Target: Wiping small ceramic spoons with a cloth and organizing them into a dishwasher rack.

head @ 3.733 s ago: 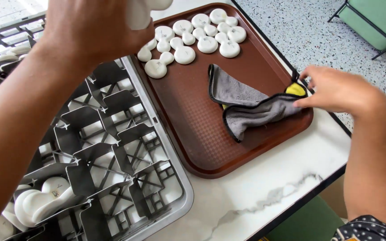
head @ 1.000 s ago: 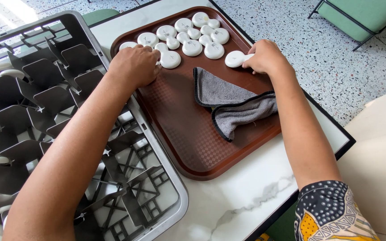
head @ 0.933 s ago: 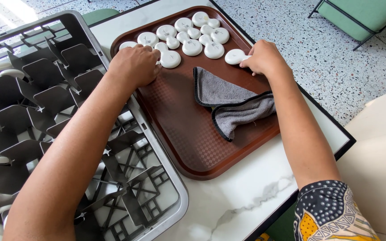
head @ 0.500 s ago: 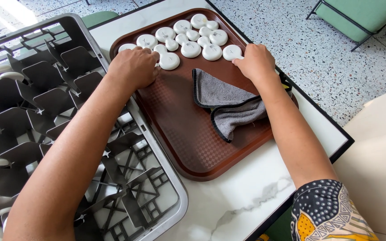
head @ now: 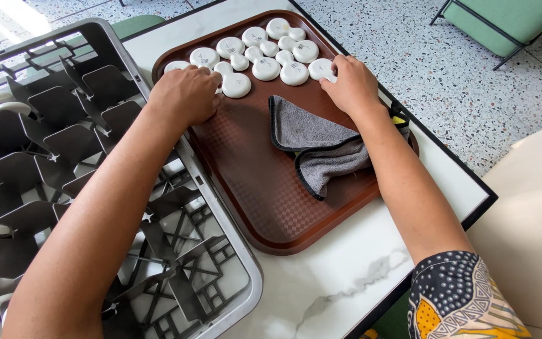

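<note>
- Two hands were down on the brown plastic tray [head: 265, 207], apart from each other, nothing lifted.
- Grey divided dish rack [head: 95, 157] sat nearest, left; the floppy grey microfibre cloth [head: 321, 147] lay mid-tray.
- Left hand [head: 186, 94] rested curled beside one small white ceramic spoon rest [head: 236, 85]; grip hidden, couldn't tell.
- Right hand [head: 349, 81] fingertips touched the far-row piece [head: 321, 68]. They looked light, smooth, chippable, so I'd pinch the rim.

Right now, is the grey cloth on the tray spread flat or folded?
Folded: the grey cloth lies bunched, with its dark edge doubled over, on the brown tray.
</note>
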